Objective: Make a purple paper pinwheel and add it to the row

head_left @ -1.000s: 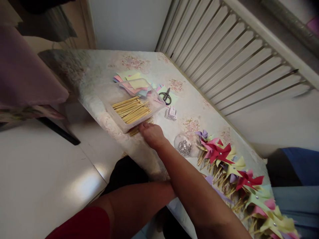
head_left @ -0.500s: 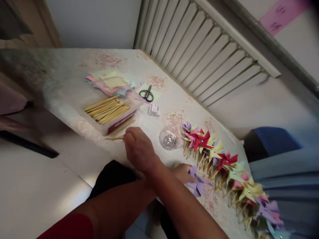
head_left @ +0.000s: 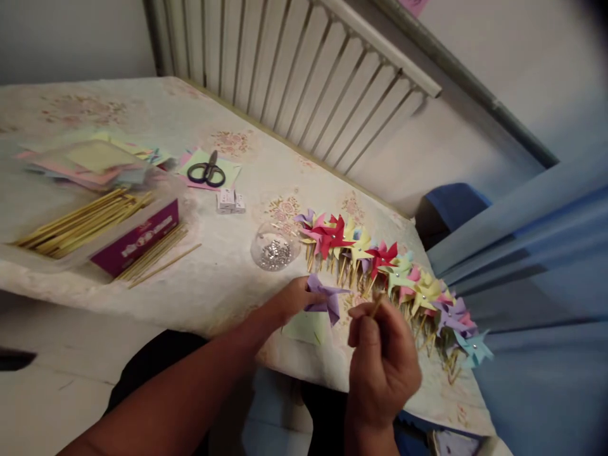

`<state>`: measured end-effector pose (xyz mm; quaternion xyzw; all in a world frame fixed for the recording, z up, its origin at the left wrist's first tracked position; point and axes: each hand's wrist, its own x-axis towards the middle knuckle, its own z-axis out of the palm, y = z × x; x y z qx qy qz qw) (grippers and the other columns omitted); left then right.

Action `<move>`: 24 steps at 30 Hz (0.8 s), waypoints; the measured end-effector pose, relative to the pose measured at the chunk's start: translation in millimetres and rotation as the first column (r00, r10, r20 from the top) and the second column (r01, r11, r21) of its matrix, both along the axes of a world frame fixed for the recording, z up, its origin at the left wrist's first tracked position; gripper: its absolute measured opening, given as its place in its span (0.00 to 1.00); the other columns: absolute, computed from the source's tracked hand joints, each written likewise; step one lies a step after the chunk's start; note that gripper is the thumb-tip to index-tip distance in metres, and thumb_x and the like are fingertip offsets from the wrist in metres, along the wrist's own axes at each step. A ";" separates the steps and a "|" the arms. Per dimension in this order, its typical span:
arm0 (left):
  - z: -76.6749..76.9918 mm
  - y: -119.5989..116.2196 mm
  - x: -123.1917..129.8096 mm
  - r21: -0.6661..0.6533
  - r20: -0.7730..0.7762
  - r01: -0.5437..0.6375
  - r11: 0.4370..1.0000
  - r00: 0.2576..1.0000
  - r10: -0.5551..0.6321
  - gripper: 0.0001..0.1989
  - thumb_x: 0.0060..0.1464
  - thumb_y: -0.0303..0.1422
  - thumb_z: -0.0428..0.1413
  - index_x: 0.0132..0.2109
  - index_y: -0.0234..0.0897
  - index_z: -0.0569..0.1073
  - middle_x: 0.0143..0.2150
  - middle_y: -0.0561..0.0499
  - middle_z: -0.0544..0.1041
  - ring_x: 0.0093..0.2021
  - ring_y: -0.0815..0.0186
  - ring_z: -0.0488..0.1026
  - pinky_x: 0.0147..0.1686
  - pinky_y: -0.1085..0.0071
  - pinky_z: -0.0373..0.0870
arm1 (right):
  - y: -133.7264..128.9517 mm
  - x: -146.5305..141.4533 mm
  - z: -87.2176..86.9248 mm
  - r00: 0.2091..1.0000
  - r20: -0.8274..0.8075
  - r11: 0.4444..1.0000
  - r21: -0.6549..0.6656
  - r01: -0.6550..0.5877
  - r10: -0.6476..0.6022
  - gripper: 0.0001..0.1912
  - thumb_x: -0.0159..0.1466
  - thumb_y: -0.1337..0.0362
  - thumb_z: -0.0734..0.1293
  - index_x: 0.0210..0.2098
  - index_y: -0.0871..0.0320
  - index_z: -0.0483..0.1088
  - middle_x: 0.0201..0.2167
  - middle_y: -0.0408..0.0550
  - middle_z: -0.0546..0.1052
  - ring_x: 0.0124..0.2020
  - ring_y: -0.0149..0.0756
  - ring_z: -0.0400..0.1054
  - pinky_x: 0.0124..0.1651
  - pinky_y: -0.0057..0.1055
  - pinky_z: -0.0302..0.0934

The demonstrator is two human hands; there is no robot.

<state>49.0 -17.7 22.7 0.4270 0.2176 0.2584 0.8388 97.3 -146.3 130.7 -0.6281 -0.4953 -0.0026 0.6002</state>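
My left hand (head_left: 295, 297) is closed on a purple paper pinwheel (head_left: 329, 303), held just over a pale green paper square (head_left: 306, 328). To the right, my right hand (head_left: 386, 358) pinches a thin wooden stick (head_left: 377, 306) between thumb and fingers; only a short end of it shows. The stick is apart from the pinwheel. A clear round dish (head_left: 275, 250) of small silvery pieces sits beyond my left hand. Finished-looking pinwheels on sticks (head_left: 380, 256) lie in a long row behind and beside my right hand.
At the left, a clear plastic box (head_left: 142, 237) holds many wooden sticks, with loose sticks (head_left: 159, 256) along its side. Coloured paper sheets (head_left: 90, 161), black-handled scissors (head_left: 206, 172) and small white boxes (head_left: 230, 201) lie farther back. A radiator (head_left: 266, 69) runs behind the table; a blue curtain (head_left: 532, 285) hangs right.
My right hand has come back from the sticks beside the box, over my left arm, to the right with a stick. My left hand still holds the purple pinwheel. The view has turned right.
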 end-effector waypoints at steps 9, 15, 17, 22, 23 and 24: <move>-12.4 9.1 8.5 -0.067 -0.060 0.017 0.998 0.998 -0.021 0.15 0.38 0.33 0.68 0.35 0.32 0.78 0.29 0.52 0.78 0.28 0.69 0.70 0.30 0.73 0.62 | 38.1 98.1 -79.6 0.757 -0.636 0.982 -0.188 0.035 -0.149 0.19 0.56 0.60 0.69 0.47 0.58 0.70 0.25 0.38 0.73 0.15 0.22 0.57 0.16 0.21 0.48; -12.8 13.1 12.4 -0.078 -0.049 -0.021 0.997 0.999 0.017 0.14 0.37 0.33 0.70 0.31 0.32 0.76 0.27 0.54 0.76 0.26 0.71 0.68 0.28 0.74 0.61 | 43.9 113.0 -101.8 0.523 -0.852 0.974 -0.122 -0.190 -0.005 0.20 0.50 0.62 0.70 0.42 0.59 0.69 0.20 0.35 0.72 0.12 0.21 0.53 0.13 0.20 0.41; -13.4 13.4 13.5 -0.093 -0.031 -0.021 0.995 0.999 0.018 0.15 0.37 0.33 0.70 0.33 0.31 0.77 0.29 0.51 0.77 0.28 0.70 0.70 0.31 0.73 0.64 | 43.8 111.3 -101.9 0.505 -0.862 0.967 -0.097 -0.235 0.036 0.20 0.50 0.61 0.70 0.42 0.59 0.69 0.19 0.35 0.72 0.12 0.22 0.55 0.13 0.20 0.42; -11.7 14.1 13.8 -0.137 0.025 0.005 0.991 1.000 -0.002 0.16 0.38 0.33 0.71 0.34 0.32 0.77 0.29 0.51 0.77 0.30 0.68 0.72 0.33 0.72 0.66 | 43.3 109.5 -99.4 0.498 -0.864 0.955 -0.076 -0.286 0.080 0.21 0.52 0.61 0.69 0.45 0.60 0.69 0.20 0.36 0.73 0.12 0.24 0.59 0.12 0.21 0.45; -11.6 14.4 13.7 -0.141 0.042 0.010 0.990 0.999 -0.004 0.15 0.38 0.32 0.71 0.33 0.32 0.77 0.28 0.52 0.77 0.29 0.69 0.72 0.32 0.73 0.66 | 43.1 109.8 -99.0 0.501 -0.861 0.955 -0.074 -0.287 0.084 0.21 0.53 0.61 0.69 0.45 0.60 0.70 0.20 0.37 0.73 0.12 0.24 0.60 0.12 0.21 0.45; -11.7 14.8 13.5 -0.146 0.058 0.011 0.989 0.998 -0.003 0.14 0.38 0.32 0.71 0.32 0.33 0.76 0.27 0.53 0.76 0.28 0.70 0.71 0.31 0.73 0.65 | 42.9 110.3 -98.6 0.505 -0.858 0.955 -0.071 -0.288 0.088 0.20 0.53 0.61 0.68 0.46 0.60 0.70 0.20 0.37 0.73 0.12 0.24 0.61 0.13 0.21 0.46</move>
